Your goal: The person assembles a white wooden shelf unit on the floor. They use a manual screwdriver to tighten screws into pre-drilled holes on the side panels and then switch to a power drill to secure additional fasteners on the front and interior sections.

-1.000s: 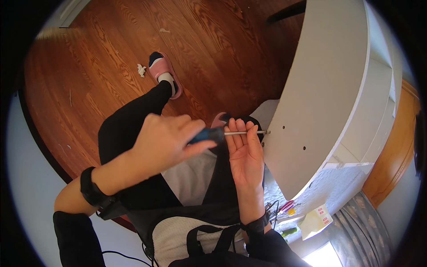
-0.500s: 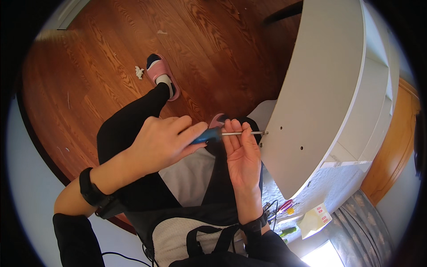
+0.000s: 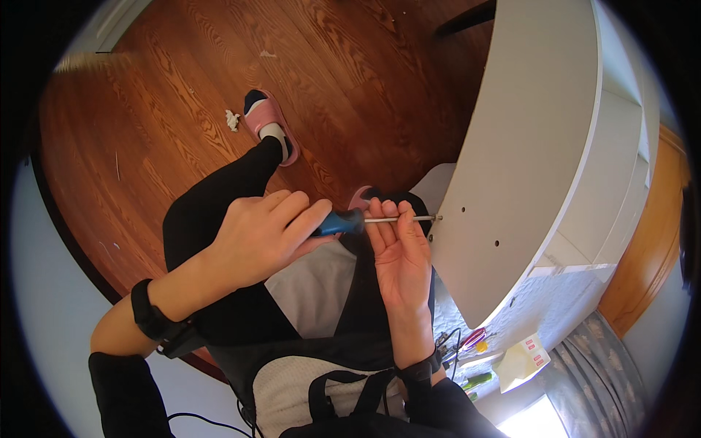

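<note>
My left hand (image 3: 264, 232) is wrapped round the blue handle of a screwdriver (image 3: 340, 223). The thin metal shaft runs level to the right, across the fingers of my right hand (image 3: 399, 255). That hand is palm up, its thumb resting at the shaft and its fingers fairly straight, steadying it. The tip meets a small screw or fitting (image 3: 439, 217) at the near edge of a white panel (image 3: 533, 146). Two dark holes (image 3: 464, 209) show in the panel, and another fitting (image 3: 431, 238) sits on its edge just below the tip.
The panel belongs to a white shelved unit (image 3: 595, 175) on the right. Below it lie cables (image 3: 454, 349), pink-handled scissors (image 3: 476, 337) and a white box (image 3: 522, 361). A crumpled tissue (image 3: 232, 120) is on the wooden floor (image 3: 168, 117), by my pink slipper (image 3: 267, 114).
The view has shifted slightly. Both hands keep their places on the screwdriver, and its tip stays at the panel's edge.
</note>
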A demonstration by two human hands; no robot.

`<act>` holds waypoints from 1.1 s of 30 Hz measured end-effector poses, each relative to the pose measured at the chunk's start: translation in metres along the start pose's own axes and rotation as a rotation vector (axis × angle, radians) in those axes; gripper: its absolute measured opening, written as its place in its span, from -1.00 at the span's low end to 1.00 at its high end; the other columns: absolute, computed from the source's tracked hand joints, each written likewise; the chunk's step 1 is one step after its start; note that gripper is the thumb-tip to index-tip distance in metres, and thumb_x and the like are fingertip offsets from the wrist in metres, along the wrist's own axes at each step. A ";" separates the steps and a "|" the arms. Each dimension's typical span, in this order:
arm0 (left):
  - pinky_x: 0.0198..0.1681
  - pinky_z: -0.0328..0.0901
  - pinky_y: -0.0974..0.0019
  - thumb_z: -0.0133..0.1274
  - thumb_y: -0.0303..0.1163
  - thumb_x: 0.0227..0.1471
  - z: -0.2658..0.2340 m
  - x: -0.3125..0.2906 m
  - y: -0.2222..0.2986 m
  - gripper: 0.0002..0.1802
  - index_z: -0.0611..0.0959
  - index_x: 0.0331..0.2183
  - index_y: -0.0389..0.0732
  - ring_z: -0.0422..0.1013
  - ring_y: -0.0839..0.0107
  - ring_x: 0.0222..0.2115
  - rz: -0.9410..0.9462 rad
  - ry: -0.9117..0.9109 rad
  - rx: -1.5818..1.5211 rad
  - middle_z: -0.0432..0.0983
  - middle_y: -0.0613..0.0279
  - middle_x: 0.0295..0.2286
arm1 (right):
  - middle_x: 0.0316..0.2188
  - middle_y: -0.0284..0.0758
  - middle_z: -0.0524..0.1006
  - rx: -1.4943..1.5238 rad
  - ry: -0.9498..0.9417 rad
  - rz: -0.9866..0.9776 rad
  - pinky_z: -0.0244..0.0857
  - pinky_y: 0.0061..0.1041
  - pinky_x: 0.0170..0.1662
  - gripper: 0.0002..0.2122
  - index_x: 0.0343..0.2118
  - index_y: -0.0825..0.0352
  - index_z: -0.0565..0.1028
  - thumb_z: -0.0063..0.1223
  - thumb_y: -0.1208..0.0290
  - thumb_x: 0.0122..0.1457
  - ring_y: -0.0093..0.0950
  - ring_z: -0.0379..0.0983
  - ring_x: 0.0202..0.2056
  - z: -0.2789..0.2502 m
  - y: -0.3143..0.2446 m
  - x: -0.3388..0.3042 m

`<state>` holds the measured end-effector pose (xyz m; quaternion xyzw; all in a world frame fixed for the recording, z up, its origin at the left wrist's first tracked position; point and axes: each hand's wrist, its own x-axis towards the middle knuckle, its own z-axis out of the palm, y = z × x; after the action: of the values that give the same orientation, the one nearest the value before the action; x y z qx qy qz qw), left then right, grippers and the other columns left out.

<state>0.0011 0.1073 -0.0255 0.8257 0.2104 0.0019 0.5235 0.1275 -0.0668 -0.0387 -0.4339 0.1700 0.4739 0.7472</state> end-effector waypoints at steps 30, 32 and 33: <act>-0.53 0.29 0.28 0.24 -0.17 -0.13 -0.005 -0.005 0.008 -0.55 0.54 -0.23 -0.23 0.40 0.18 -0.58 0.160 0.056 0.241 0.43 0.15 -0.51 | -0.10 -0.13 0.49 -0.016 0.041 -0.016 0.21 -0.21 0.18 -0.77 -0.07 0.42 0.36 -0.20 0.40 0.32 -0.20 0.35 0.07 0.001 0.001 0.002; -0.65 0.20 0.38 0.20 -0.15 -0.05 -0.005 0.005 0.002 -0.62 0.59 -0.30 -0.26 0.32 0.35 -0.71 0.217 0.063 0.070 0.41 0.23 -0.60 | -0.09 -0.12 0.49 0.009 0.022 0.000 0.21 -0.21 0.18 -0.77 -0.06 0.41 0.37 -0.20 0.40 0.32 -0.20 0.35 0.08 0.000 -0.001 0.002; -0.69 0.14 0.42 0.18 -0.14 -0.01 -0.010 0.011 -0.002 -0.63 0.60 -0.32 -0.28 0.27 0.42 -0.74 -0.160 -0.146 -0.276 0.40 0.26 -0.63 | -0.09 -0.12 0.49 -0.011 0.004 -0.002 0.20 -0.21 0.19 -0.77 -0.06 0.41 0.37 -0.20 0.41 0.32 -0.20 0.34 0.08 0.000 -0.001 0.002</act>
<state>0.0086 0.1203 -0.0249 0.7245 0.2346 -0.0710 0.6443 0.1296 -0.0660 -0.0395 -0.4391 0.1687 0.4732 0.7449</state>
